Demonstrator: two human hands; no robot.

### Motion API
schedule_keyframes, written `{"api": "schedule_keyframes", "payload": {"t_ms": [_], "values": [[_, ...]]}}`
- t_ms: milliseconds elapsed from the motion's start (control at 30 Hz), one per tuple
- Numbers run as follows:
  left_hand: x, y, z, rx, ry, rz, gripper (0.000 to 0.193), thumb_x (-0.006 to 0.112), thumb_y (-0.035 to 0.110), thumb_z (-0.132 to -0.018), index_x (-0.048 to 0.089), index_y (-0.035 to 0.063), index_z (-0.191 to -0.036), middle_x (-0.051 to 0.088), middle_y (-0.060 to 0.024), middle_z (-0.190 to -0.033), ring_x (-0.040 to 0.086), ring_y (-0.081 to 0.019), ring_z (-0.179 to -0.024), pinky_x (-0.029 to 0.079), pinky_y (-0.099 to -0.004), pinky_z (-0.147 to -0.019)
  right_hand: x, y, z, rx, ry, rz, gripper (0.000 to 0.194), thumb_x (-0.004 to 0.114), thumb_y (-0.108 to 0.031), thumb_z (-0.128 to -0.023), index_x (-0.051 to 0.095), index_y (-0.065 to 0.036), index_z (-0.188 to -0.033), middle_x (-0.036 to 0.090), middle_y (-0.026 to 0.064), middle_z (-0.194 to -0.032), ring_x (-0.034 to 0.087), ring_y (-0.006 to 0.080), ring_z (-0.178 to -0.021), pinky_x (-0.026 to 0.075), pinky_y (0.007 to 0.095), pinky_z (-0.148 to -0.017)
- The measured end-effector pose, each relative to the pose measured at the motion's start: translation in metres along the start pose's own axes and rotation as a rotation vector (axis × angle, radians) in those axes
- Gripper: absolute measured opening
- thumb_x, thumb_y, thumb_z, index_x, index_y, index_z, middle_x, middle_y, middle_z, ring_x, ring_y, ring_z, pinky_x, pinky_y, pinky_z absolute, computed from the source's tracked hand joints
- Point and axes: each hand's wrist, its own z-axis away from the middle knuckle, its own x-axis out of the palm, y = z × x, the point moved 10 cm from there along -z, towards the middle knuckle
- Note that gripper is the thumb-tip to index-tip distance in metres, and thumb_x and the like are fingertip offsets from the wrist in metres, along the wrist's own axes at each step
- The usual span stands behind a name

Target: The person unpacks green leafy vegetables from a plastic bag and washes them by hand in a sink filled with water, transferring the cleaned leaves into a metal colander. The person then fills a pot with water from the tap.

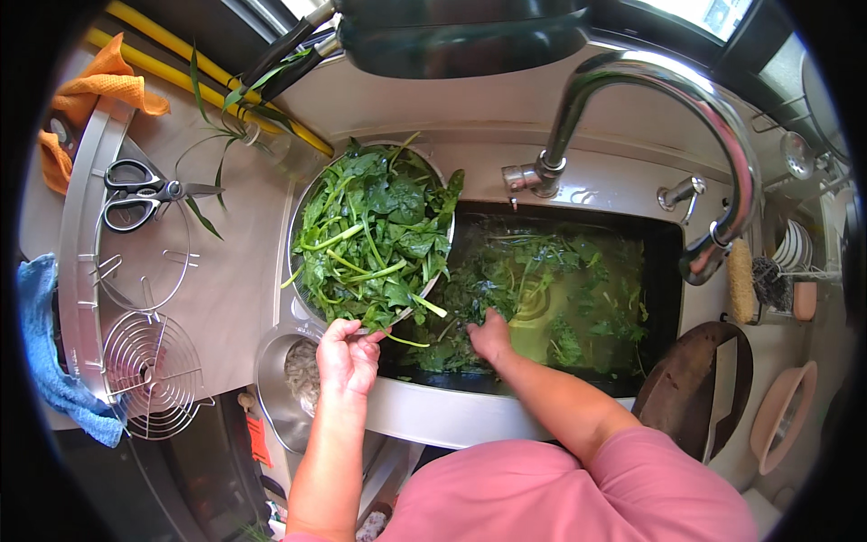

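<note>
A metal mesh strainer (292, 245) heaped with wet leafy greens (379, 223) sits over the left part of the dark sink (665, 254). My left hand (348, 356) grips the strainer's near rim, with the thumb on top beside a few stems. In the sink, water covers much of the bottom, and loose green leaves (576, 257) float through it. My right hand (492, 337) reaches into the leaves just right of the strainer. Its fingertips are hidden among the greens, so whether they hold any is unclear.
A chrome gooseneck faucet (731, 146) arches over the sink's right side. Kitchen scissors (152, 193) and a round wire rack (152, 374) lie at left. A metal bowl (271, 386) stands left of my left forearm. A round cutting board (684, 386) leans at right.
</note>
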Motion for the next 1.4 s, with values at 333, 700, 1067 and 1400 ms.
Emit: {"api": "schedule_keyframes", "payload": {"t_ms": [333,700,1067,1400], "values": [[0.002,0.002,0.006,-0.012,-0.008,0.01,0.03,0.054,0.005,-0.09,0.059,-0.006,-0.117,0.074,-0.0216,-0.102,0.074,-0.031,-0.072,0.054,-0.0229,-0.046,-0.042,-0.156,0.01,-0.808,0.113,0.701,0.073,0.078,-0.05,-0.083,0.058,-0.013,-0.143,0.048,0.0272,-0.152,0.045,0.0481,-0.139,0.047,0.0528,-0.109],[-0.01,-0.002,-0.001,-0.025,-0.004,0.01,0.026,0.055,0.005,-0.09,0.058,-0.0065,-0.114,0.074,-0.0229,-0.1,0.074,-0.0303,-0.073,0.054,-0.0231,-0.046,0.108,-0.068,0.036,-0.379,-0.771,0.76,0.094,0.058,-0.082,-0.083,0.058,-0.015,-0.148,0.065,0.0176,-0.14,0.061,0.035,-0.131,0.047,0.0453,-0.111],[-0.01,-0.017,-0.009,-0.021,0.01,-0.01,0.02,0.054,0.005,-0.09,0.055,-0.004,-0.108,0.072,-0.0231,-0.101,0.075,-0.0342,-0.08,0.049,-0.0249,-0.045,0.032,-0.059,0.046,-0.251,-0.741,0.051,0.048,0.08,-0.025,-0.079,0.073,-0.008,-0.124,0.075,0.0162,-0.112,0.069,0.0264,-0.101,0.054,0.0372,-0.093],[-0.002,-0.019,-0.011,0.055,-0.018,-0.048,0.013,0.051,0.003,-0.091,0.058,-0.0061,-0.098,0.073,-0.024,-0.09,0.077,-0.0348,-0.074,0.051,-0.0295,-0.045,-0.166,-0.227,0.166,-0.724,-0.255,-0.037,0.033,0.069,-0.003,-0.081,0.072,0.0,-0.113,0.072,0.0137,-0.105,0.069,0.0264,-0.096,0.053,0.0355,-0.092]]}}
